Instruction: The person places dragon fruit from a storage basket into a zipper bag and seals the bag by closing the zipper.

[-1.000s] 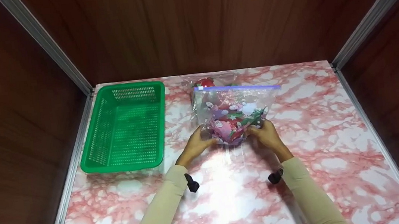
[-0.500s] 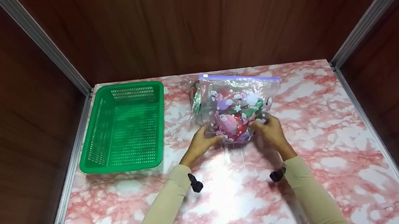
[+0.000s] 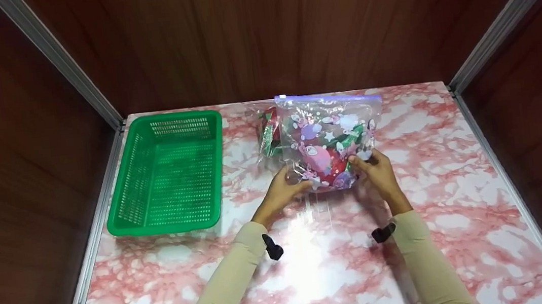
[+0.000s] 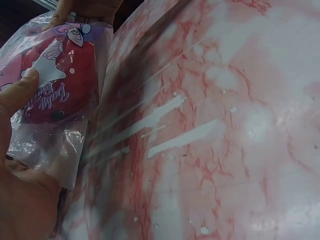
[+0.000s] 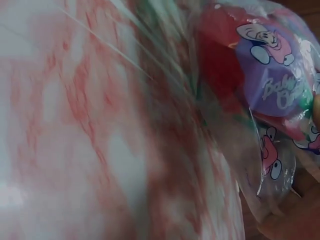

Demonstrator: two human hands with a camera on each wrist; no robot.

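A clear zip bag [image 3: 333, 137] printed with pink and purple cartoon figures hangs between my two hands, its purple slider strip along the top. Red and green things show through it; their kind is hidden by the print. My left hand [image 3: 279, 192] grips the lower left corner, thumb on the front. At the lower right, my right hand [image 3: 378, 173] pinches the bag with its thumb in front. Both wrist views show the bag's bottom end held off the table. Behind it lies another clear bag [image 3: 269, 134] with red and green contents, partly covered.
On the left of the table stands a green plastic basket [image 3: 165, 230] with perforated walls and nothing inside. Dark wood panels close off the back and both sides. The table top [image 3: 466, 252] has a red and white marble pattern, with bright glare at the front middle.
Both hands have moved a little to the right with the zip bag. Its top edge has risen and tipped up toward the back, so more of the bag behind shows at its left.
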